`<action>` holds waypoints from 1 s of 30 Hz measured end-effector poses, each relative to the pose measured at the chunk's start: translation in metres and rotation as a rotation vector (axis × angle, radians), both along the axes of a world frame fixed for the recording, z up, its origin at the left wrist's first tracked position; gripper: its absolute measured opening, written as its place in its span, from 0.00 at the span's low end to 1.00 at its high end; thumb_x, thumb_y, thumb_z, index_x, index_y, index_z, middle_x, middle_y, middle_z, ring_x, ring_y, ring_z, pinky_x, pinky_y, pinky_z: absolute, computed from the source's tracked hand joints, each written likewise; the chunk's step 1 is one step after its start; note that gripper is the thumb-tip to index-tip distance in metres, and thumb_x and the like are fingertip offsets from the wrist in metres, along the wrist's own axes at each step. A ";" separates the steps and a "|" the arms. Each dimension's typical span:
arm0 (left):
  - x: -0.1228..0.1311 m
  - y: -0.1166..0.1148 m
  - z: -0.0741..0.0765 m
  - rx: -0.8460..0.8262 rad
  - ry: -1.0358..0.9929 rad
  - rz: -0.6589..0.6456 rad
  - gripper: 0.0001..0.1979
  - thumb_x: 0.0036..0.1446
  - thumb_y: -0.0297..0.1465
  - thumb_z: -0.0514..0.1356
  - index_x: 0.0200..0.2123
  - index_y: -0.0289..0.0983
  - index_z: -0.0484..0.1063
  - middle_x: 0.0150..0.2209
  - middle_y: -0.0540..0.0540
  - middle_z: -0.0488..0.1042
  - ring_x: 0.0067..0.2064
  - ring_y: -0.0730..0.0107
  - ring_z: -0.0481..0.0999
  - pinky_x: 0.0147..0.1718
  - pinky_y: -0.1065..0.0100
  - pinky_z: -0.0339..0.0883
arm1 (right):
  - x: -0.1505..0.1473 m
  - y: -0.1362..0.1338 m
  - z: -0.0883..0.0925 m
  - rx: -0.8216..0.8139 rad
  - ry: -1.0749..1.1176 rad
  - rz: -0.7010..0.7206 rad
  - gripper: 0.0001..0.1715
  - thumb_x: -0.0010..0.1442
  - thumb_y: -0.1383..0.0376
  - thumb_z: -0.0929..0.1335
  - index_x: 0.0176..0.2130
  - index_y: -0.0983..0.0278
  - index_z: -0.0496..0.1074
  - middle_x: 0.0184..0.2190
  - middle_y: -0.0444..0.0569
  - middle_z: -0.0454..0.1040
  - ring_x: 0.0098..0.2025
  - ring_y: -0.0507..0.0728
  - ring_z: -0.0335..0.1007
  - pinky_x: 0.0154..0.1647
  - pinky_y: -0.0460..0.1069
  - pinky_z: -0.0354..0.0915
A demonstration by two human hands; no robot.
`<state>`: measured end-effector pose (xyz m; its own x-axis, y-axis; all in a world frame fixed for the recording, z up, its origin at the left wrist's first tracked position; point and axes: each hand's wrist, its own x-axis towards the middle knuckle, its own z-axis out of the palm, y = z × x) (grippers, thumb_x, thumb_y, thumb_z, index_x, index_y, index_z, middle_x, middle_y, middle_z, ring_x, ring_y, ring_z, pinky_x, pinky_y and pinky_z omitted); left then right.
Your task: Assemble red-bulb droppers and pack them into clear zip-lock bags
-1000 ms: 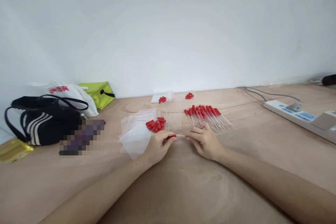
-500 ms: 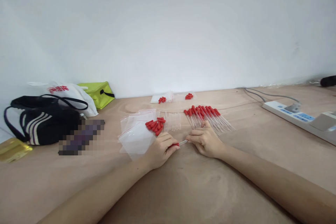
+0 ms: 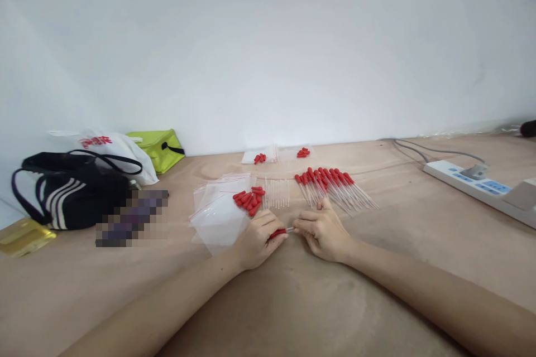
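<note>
My left hand (image 3: 256, 241) pinches a red rubber bulb (image 3: 278, 232) low over the wooden table (image 3: 293, 301). My right hand (image 3: 321, 231) pinches the clear glass tube (image 3: 290, 229) that meets that bulb, so both hands are closed on one dropper. Just beyond my left hand lies a heap of loose red bulbs (image 3: 249, 199) beside a row of bare glass tubes (image 3: 276, 193). Assembled droppers with red bulbs (image 3: 330, 184) lie fanned out behind my right hand. Clear zip bags (image 3: 218, 206) are stacked at the left.
A black striped bag (image 3: 71, 192), a white plastic bag (image 3: 113, 150) and a green pouch (image 3: 157, 148) sit at the left by the wall. A white power strip (image 3: 473, 184) with cables lies at the right. Two small bags with red bulbs (image 3: 280, 153) rest near the wall.
Both hands came a little nearer to me and lower with the dropper. The gap between them closed, so less of the glass tube shows between the fingers.
</note>
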<state>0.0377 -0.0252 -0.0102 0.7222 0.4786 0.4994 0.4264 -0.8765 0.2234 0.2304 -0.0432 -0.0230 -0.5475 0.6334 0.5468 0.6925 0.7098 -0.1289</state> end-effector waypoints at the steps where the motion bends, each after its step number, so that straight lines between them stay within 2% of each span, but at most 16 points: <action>1: 0.000 0.001 0.000 0.002 0.000 -0.001 0.07 0.56 0.29 0.53 0.29 0.33 0.68 0.28 0.44 0.69 0.31 0.67 0.66 0.33 0.66 0.60 | -0.001 0.000 0.000 -0.007 0.000 -0.001 0.11 0.55 0.71 0.60 0.26 0.65 0.69 0.22 0.42 0.68 0.23 0.48 0.51 0.33 0.50 0.41; 6: -0.002 0.006 -0.002 -0.009 -0.027 0.014 0.07 0.57 0.29 0.53 0.30 0.34 0.69 0.28 0.45 0.71 0.32 0.67 0.67 0.34 0.66 0.60 | -0.003 0.001 0.006 -0.023 -0.039 -0.029 0.12 0.57 0.68 0.60 0.28 0.63 0.71 0.24 0.44 0.70 0.27 0.50 0.56 0.33 0.50 0.41; 9: -0.004 0.009 0.001 0.005 -0.047 0.092 0.06 0.55 0.31 0.55 0.36 0.35 0.68 0.32 0.45 0.71 0.36 0.65 0.68 0.39 0.63 0.60 | 0.000 0.006 0.013 -0.015 -0.105 -0.102 0.11 0.56 0.65 0.62 0.27 0.62 0.72 0.27 0.46 0.72 0.33 0.53 0.59 0.32 0.51 0.41; 11: -0.007 0.011 0.003 0.032 -0.057 0.208 0.16 0.51 0.34 0.59 0.43 0.35 0.65 0.38 0.43 0.70 0.41 0.61 0.67 0.42 0.60 0.58 | 0.005 0.014 0.017 -0.052 -0.099 -0.219 0.12 0.56 0.65 0.62 0.27 0.62 0.72 0.28 0.47 0.73 0.34 0.54 0.60 0.33 0.51 0.41; 13: -0.011 0.013 0.005 0.043 -0.050 0.340 0.23 0.47 0.36 0.61 0.47 0.36 0.62 0.43 0.41 0.68 0.45 0.57 0.64 0.44 0.57 0.57 | 0.011 0.026 0.020 -0.124 -0.012 -0.405 0.12 0.56 0.64 0.61 0.28 0.62 0.73 0.28 0.47 0.73 0.35 0.55 0.62 0.34 0.51 0.43; 16: -0.014 0.016 0.005 0.012 -0.012 0.465 0.22 0.48 0.32 0.60 0.47 0.37 0.61 0.45 0.42 0.67 0.47 0.55 0.63 0.44 0.56 0.56 | 0.018 0.048 0.022 -0.227 0.134 -0.661 0.12 0.55 0.61 0.61 0.33 0.61 0.72 0.30 0.47 0.74 0.36 0.56 0.64 0.36 0.51 0.44; 21: -0.015 0.018 0.001 -0.001 0.030 0.483 0.19 0.48 0.31 0.59 0.45 0.38 0.62 0.45 0.43 0.67 0.48 0.57 0.63 0.45 0.56 0.55 | 0.013 0.072 0.020 -0.271 0.127 -0.906 0.13 0.54 0.61 0.60 0.35 0.64 0.68 0.28 0.49 0.74 0.32 0.57 0.66 0.38 0.52 0.45; 26: -0.013 0.016 0.000 0.002 0.039 0.499 0.18 0.49 0.31 0.59 0.45 0.38 0.62 0.44 0.44 0.67 0.48 0.57 0.63 0.45 0.57 0.55 | 0.006 0.075 0.017 -0.259 0.028 -0.919 0.15 0.55 0.59 0.58 0.31 0.65 0.68 0.25 0.51 0.73 0.31 0.58 0.66 0.39 0.54 0.44; 30: -0.014 0.017 0.004 0.006 0.012 0.529 0.18 0.49 0.33 0.59 0.44 0.38 0.62 0.44 0.44 0.67 0.47 0.57 0.63 0.44 0.57 0.56 | 0.003 0.072 0.018 -0.179 0.023 -0.869 0.15 0.55 0.61 0.58 0.31 0.65 0.69 0.30 0.52 0.74 0.34 0.59 0.66 0.40 0.55 0.45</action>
<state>0.0234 -0.0080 -0.0066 0.3885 0.7764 0.4962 0.8135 -0.5419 0.2111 0.2338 0.0287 -0.0046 0.1765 0.8972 0.4047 0.9733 -0.0977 -0.2079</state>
